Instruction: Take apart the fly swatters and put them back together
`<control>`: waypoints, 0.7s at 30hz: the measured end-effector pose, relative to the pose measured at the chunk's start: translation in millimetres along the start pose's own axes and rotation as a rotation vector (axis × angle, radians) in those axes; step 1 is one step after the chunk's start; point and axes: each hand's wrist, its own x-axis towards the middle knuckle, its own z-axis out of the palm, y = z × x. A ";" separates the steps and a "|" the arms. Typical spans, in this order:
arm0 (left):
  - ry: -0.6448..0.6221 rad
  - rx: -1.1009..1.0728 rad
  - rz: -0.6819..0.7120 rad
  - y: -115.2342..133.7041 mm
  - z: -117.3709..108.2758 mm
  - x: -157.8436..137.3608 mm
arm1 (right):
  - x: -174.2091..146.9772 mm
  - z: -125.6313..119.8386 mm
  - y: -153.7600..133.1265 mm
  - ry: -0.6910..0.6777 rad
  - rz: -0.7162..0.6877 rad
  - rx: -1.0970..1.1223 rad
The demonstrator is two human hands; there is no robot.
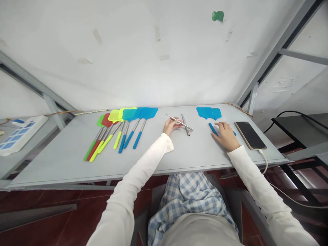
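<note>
My left hand (170, 127), loosely curled, pinches a metal rod (190, 128) over a second rod (183, 119) in the middle; my right hand (226, 136), half open, is at a blue handle (212, 128) on the right; whether gripping it I cannot tell.

marked white wall (184, 75); grey table (200, 150); red tiled floor (84, 213)

Held left arm (139, 177) and right arm (263, 188) out front, well apart! Pinched there with left hand (170, 127), fingers curled toward thumb, and arched right hand (226, 135) low, palm down, bent fingers parted from thumb!
</note>
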 end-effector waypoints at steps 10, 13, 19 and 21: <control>-0.024 -0.179 -0.002 -1.7 -7.3 -5.2 | 54.0 9.0 -17.1 -0.083 -0.061 0.139; 0.010 -0.164 -0.001 -3.3 -8.5 -2.2 | 67.5 9.4 -22.7 -0.062 -0.056 0.123; 0.024 -0.202 0.029 -2.6 -8.9 -0.9 | 69.7 7.3 -26.1 -0.041 -0.079 0.142; 0.031 -0.201 0.047 -2.0 -7.5 -2.4 | 68.1 6.3 -28.9 -0.023 -0.079 0.149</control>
